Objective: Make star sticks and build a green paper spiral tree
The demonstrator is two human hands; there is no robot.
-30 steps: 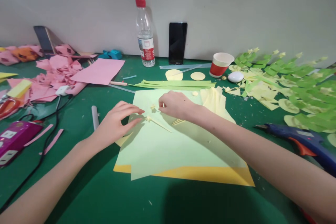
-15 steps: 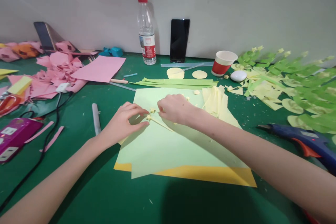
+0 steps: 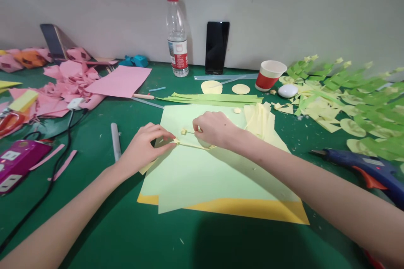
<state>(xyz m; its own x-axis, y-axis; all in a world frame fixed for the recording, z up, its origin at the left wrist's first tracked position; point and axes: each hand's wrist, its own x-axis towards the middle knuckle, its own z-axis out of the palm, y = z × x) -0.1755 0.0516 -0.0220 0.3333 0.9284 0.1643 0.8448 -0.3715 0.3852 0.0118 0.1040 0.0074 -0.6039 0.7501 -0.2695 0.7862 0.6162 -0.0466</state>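
My left hand is closed in a pinch at a small pale-yellow paper star, holding it between thumb and fingertips. From this star a thin pale strip runs right across the light-green paper sheet. Just above it lies a second small yellow star, with a thin stem leading into the curled fingers of my right hand. The right fingertips are partly hidden, but they are closed on that stem. Both hands rest over the sheet, close to each other.
Folded pale-yellow paper and green strips lie around the sheet. A glue gun and green paper plants are at right. Behind stand a bottle, phone and paper cup. A purple power strip sits left.
My left hand has shifted slightly left with its star, and the strip now lies flatter across the sheet. My right hand has moved a little to the right.
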